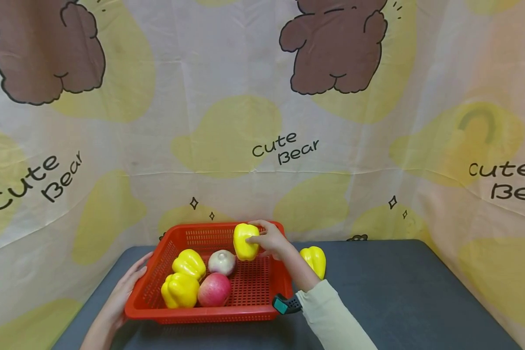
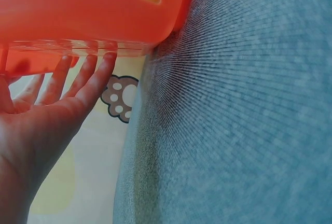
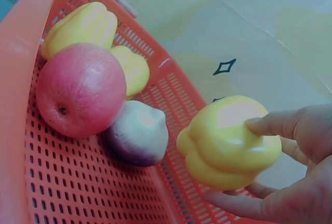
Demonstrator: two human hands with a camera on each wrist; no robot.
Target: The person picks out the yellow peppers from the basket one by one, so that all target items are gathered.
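My right hand (image 1: pixel 269 239) pinches a yellow bell pepper (image 1: pixel 246 242) between thumb and fingers, over the back right part of a red plastic basket (image 1: pixel 218 313). In the right wrist view, this bell pepper (image 3: pixel 228 143) is raised above the basket floor. Flat along the basket's left side, my left hand (image 1: pixel 124 291) touches the wall with extended fingers; the left wrist view shows these fingertips (image 2: pixel 109 58) against it. Inside the basket lie two more yellow bell peppers (image 1: pixel 189 264), a purple-and-white onion (image 1: pixel 221 263) and a pinkish-red round fruit (image 1: pixel 214 289).
Another yellow bell pepper (image 1: pixel 315 261) lies on the dark grey table (image 1: pixel 398 291), right of the basket and partly behind my right forearm. A cloth backdrop (image 1: pixel 227 136) with printed bears hangs behind the table. My right wrist wears a dark band (image 1: pixel 286 305).
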